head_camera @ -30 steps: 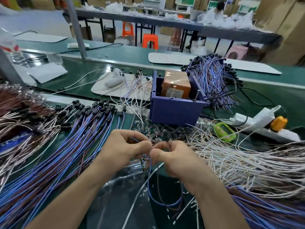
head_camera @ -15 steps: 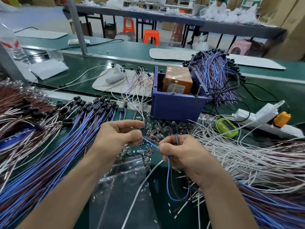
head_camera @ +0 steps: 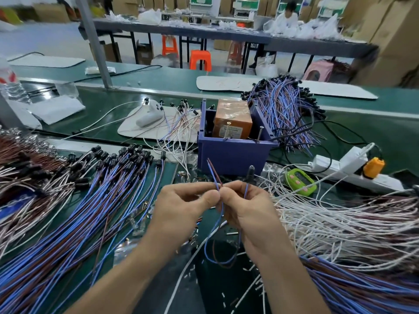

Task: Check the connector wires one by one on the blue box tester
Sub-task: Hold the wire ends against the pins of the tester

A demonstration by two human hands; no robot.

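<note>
Blue wire point(head_camera: 205, 250) runs partly hidden through right hand point(head_camera: 249, 214).

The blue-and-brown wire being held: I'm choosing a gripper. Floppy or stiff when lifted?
Probably floppy: the wire sags in a loop below the left hand and right hand. Its free ends stand upright, so short lengths likely hold shape.

One wire point(head_camera: 214, 175) spans the left hand point(head_camera: 186, 207) and right hand point(head_camera: 248, 210). Just beyond them stands the box tester point(head_camera: 233, 155), a block point(head_camera: 233, 118) inside. A wire bundle point(head_camera: 90, 200) lies to their left, a wire pile point(head_camera: 340, 223) to their right, a power strip point(head_camera: 353, 175) beyond that.
</note>
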